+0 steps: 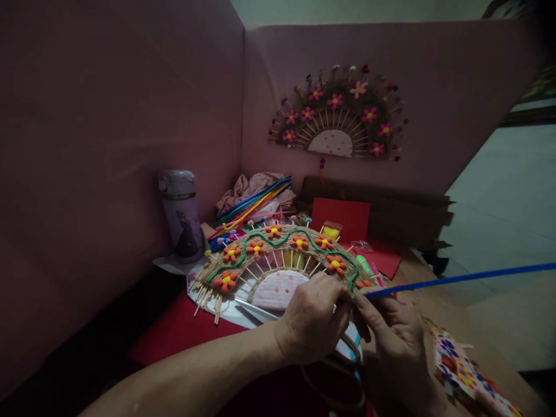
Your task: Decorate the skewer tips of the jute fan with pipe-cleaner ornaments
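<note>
The right hand's [393,330] thumb and forefinger are clamped on a fuzzy blue stem [460,279], which runs out past the right edge of the view. The left hand's [317,315] fingers are curled together at its near end and look clamped on the tip, though the contact itself is hidden. Gripping so close to the end probably gives fine control, leaving the long tail free. Beneath the hands lie scissors [263,313], loops toward the person, presumably for quick reach.

Just beyond, a woven fan [278,249] rests on the worktop [434,289], its curved edge pointing away, perhaps so that its orange flowers [256,249] and wavy green line [356,272] face the person. Behind it, a bundle of coloured stems [264,200] lies on crumpled cloth, seemingly kept within reach, with red card [341,217] to the right. A lilac bottle [180,220] stands upright at the left, likely out of the arms' way. A second fan [335,101] hangs on the pink wall [278,52].

The bottle carries a printed figure; no brand, label or writing is readable anywhere.
</note>
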### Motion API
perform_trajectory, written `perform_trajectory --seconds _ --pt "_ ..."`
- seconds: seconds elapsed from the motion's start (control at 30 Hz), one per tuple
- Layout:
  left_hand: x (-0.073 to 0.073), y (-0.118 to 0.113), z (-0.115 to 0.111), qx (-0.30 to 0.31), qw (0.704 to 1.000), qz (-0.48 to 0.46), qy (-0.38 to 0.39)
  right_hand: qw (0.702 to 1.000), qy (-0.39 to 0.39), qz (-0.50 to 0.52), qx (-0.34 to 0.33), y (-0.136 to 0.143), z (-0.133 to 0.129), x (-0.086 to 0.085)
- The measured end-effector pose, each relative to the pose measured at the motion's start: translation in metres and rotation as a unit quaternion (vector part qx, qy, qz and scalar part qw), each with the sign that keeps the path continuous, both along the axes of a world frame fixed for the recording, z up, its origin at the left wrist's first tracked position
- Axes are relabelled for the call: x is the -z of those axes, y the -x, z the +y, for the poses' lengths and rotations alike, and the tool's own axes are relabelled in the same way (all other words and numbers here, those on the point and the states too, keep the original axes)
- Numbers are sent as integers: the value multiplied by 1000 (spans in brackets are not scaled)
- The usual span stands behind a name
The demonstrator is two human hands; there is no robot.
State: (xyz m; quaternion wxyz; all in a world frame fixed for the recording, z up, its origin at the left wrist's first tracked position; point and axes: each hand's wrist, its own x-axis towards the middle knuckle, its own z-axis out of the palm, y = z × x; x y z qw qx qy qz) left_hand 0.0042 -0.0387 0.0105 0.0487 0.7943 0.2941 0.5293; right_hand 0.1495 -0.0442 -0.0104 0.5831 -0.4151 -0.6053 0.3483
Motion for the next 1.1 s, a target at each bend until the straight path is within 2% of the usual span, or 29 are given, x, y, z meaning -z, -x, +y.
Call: perform_trajectory --seconds 0.17,0.37,0.53,0.67,0.77,0.9,1.1 --pt "0 -1 1 -30 999 16 -6 997 -57 -46 31 2 -2 -3" --pt "0 -1 0 -57 997 54 -14 984 -115 -122 55 -3 -2 5" --pt "8 -1 3 -91 991 93 -39 962 -164 -213 49 -4 -2 2" --pt "13 1 7 -107 986 115 -46 950 -169 -259 44 -4 -1 -1" --pt "11 2 9 -85 991 98 -37 956 -150 -250 42 -3 0 -1" --pt "5 1 5 -56 998 29 -9 976 -117 -180 34 -1 0 -3" --pt "2 1 2 -63 998 19 0 988 -91 -126 14 0 0 -4"
